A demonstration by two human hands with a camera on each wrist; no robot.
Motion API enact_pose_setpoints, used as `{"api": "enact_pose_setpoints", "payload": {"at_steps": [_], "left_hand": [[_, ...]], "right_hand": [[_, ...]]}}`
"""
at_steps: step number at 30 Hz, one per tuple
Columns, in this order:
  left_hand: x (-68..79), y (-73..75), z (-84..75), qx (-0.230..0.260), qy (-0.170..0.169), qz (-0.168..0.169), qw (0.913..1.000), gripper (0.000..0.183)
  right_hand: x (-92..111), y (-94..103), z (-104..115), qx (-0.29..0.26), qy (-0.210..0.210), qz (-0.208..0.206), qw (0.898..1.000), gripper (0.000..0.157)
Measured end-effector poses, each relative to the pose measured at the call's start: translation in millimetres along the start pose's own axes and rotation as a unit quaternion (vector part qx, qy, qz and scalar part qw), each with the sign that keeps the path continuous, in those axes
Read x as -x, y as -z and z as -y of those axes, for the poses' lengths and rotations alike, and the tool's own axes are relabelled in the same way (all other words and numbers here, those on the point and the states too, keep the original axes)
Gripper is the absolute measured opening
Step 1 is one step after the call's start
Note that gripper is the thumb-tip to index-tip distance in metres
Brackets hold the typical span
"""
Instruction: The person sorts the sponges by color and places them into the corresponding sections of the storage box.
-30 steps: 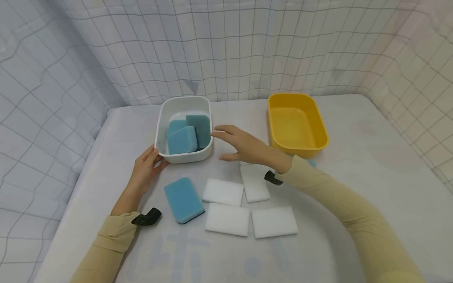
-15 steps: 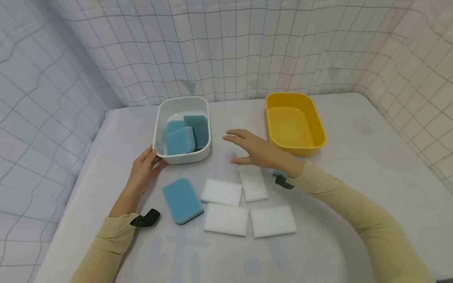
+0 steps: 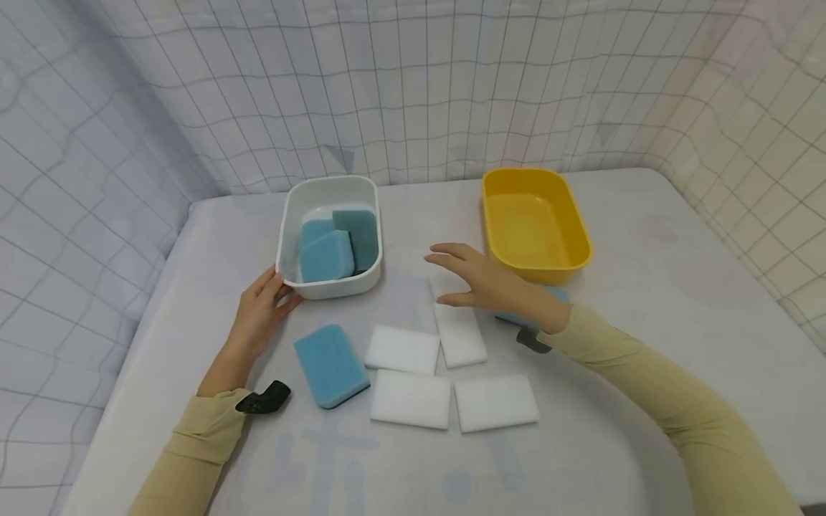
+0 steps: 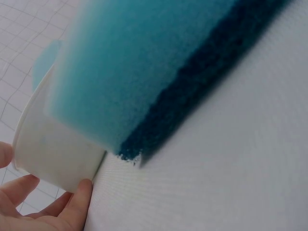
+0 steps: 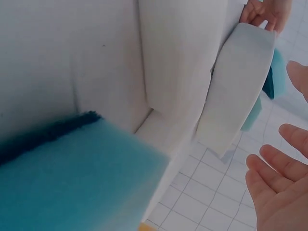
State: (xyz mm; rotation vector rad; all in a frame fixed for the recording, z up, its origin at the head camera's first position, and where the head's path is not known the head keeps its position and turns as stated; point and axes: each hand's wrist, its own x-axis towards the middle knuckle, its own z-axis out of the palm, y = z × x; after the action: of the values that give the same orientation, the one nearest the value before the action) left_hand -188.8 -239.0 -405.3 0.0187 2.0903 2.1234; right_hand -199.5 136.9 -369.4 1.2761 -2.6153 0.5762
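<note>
My left hand [image 3: 258, 312] holds the near left corner of a white plastic tub [image 3: 332, 289]; its fingertips show against the outer wall in the left wrist view. Inside that tub lie several blue sponges [image 3: 325, 256], one leaning up on the right side. My right hand [image 3: 484, 283] hangs in the air with fingers spread, holding nothing, to the right of the tub. Below and behind its fingers are white foam sponges [image 3: 459, 335]. Under the right wrist another blue sponge [image 3: 558, 293] is partly hidden. A further blue sponge [image 3: 332, 367] with a dark scouring side lies near the left forearm.
A yellow plastic tub [image 3: 538, 275] stands at the back right with nothing in it. More white sponges [image 3: 411, 398] [image 3: 495, 403] lie flat at the middle of the table. A grid-patterned curtain [image 3: 419, 93] hangs behind and beside the table.
My right hand has drawn back from beside the white tub toward the right and slightly nearer, fingers still spread. The left hand has stayed at the tub's corner.
</note>
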Motion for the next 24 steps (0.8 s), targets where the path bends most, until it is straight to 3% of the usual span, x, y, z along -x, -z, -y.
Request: {"api": "enact_pose_setpoints", "payload": {"at_steps": [20, 24], "left_hand": [[-2.0, 1.1, -1.3, -0.008, 0.009, -0.003, 0.9999, 0.063], [-2.3, 0.8, -1.8, -0.014, 0.012, -0.005, 0.9998, 0.063]], "right_hand": [[47, 6.4, -10, -0.012, -0.058, 0.033, 0.998, 0.061], [58, 8.1, -13, -0.011, -0.067, 0.024, 0.997, 0.061]]}}
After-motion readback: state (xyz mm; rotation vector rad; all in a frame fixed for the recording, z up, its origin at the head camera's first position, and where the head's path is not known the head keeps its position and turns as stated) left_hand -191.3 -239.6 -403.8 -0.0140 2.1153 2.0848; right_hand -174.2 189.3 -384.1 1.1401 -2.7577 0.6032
